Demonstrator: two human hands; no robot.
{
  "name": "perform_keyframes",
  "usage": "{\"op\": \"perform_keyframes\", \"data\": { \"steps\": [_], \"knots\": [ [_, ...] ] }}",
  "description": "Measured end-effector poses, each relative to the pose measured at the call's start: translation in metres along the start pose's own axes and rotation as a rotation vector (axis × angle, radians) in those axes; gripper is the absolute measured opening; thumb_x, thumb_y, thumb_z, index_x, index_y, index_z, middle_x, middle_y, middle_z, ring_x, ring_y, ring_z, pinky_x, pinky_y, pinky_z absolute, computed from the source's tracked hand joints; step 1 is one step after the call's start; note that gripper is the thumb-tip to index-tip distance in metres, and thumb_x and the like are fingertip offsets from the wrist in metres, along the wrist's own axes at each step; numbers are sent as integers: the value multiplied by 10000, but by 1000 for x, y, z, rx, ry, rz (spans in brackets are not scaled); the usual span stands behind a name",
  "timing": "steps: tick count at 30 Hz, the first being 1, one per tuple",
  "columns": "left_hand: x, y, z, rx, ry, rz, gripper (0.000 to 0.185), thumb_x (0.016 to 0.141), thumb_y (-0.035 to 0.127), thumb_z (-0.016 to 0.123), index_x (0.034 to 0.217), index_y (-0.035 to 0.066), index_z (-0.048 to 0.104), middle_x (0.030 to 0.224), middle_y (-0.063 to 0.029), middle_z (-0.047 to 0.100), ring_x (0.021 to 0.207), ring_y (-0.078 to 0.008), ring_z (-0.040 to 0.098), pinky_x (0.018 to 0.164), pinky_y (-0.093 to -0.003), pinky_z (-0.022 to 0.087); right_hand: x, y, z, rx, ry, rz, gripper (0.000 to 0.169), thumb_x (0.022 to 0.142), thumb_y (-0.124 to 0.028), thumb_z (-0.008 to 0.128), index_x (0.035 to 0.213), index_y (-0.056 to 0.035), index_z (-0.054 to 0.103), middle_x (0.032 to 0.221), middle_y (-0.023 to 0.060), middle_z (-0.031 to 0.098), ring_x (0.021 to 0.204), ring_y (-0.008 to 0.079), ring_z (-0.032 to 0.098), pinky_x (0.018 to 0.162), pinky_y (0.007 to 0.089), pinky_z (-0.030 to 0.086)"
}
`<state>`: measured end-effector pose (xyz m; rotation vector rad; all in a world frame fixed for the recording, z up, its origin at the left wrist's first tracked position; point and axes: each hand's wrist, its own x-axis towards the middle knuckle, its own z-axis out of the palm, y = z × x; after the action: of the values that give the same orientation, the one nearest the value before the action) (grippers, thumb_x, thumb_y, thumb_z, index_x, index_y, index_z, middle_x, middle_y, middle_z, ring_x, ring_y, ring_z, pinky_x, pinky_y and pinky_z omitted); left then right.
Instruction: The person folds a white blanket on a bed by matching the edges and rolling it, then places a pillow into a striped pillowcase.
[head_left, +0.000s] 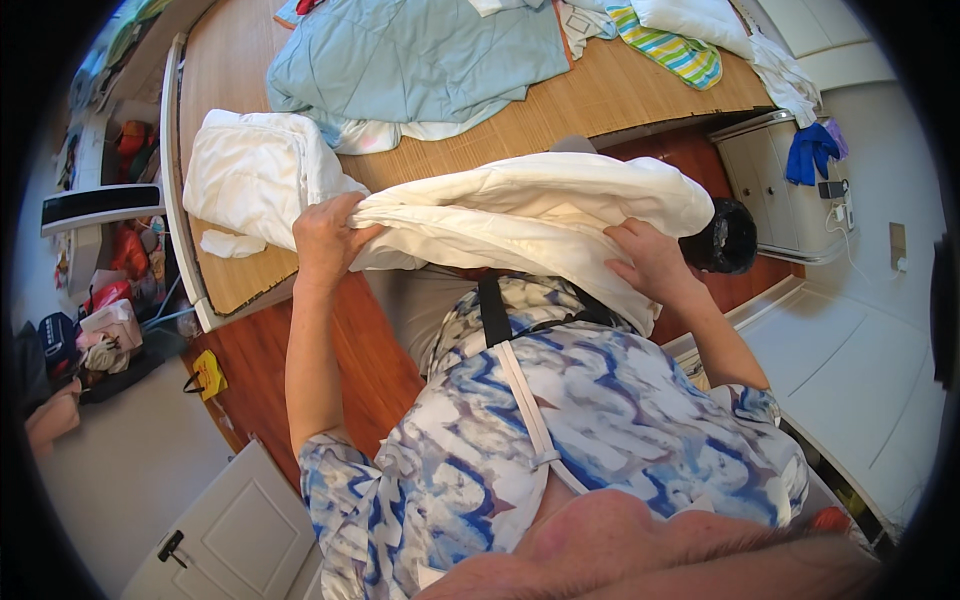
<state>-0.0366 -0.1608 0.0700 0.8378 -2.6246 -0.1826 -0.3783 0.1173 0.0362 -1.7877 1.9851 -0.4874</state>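
A large piece of white cloth hangs in loose folds across my lap, near the edge of a bed covered with a woven mat. My left hand grips its bunched left end between thumb and fingers. On the right, my right hand lies on the cloth with the fingertips pressed into a fold; how firmly it holds is hard to tell. A folded white quilt rests on the mat beyond my left hand, touching the cloth.
A light blue quilt and a striped cloth lie farther back on the bed. At the right are a black bin and a bedside cabinet. A yellow bag sits on the wooden floor at the left.
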Motion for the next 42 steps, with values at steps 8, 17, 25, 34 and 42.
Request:
{"op": "perform_keyframes", "data": {
  "steps": [8, 17, 25, 34, 42],
  "knots": [
    [-4, -3, 3, 44, -29, -3, 417, 675, 418, 782, 894, 81, 670, 751, -71, 658, 674, -274, 636, 602, -375, 491, 6, 23, -6, 373, 194, 302, 187, 865, -115, 585, 998, -12, 664, 830, 126, 663, 776, 283, 646, 706, 356, 497],
    [-1, 1, 6, 40, -40, -20, 413, 677, 409, 790, 879, 71, 668, 736, -76, 649, 674, -288, 631, 604, -378, 492, -2, 4, -36, 342, 304, 167, 133, 879, -104, 609, 948, 1, 648, 836, 132, 634, 751, 272, 607, 700, 338, 480],
    [-10, 7, -2, -3, -182, -57, 365, 705, 386, 785, 868, 79, 672, 731, -98, 649, 685, -314, 626, 615, -399, 490, 5, 8, -27, 9, 386, 73, 154, 825, -90, 646, 968, -32, 637, 909, 135, 616, 876, 336, 599, 745, 404, 484],
    [-23, 9, 0, -9, -202, -101, 326, 722, 363, 775, 826, 77, 661, 705, -97, 636, 644, -322, 601, 606, -409, 476, 0, -55, 10, 154, 189, -86, 475, 669, -159, 793, 1086, -49, 596, 1041, 146, 562, 994, 340, 541, 848, 423, 445],
    [-28, 7, 2, 11, -208, -47, 351, 685, 358, 787, 832, 72, 647, 704, -95, 624, 641, -318, 592, 595, -406, 466, -23, -1, 44, -40, 192, 10, 346, 735, -1, 612, 1078, -39, 616, 935, 141, 607, 904, 363, 577, 806, 431, 467]
  ]
}}
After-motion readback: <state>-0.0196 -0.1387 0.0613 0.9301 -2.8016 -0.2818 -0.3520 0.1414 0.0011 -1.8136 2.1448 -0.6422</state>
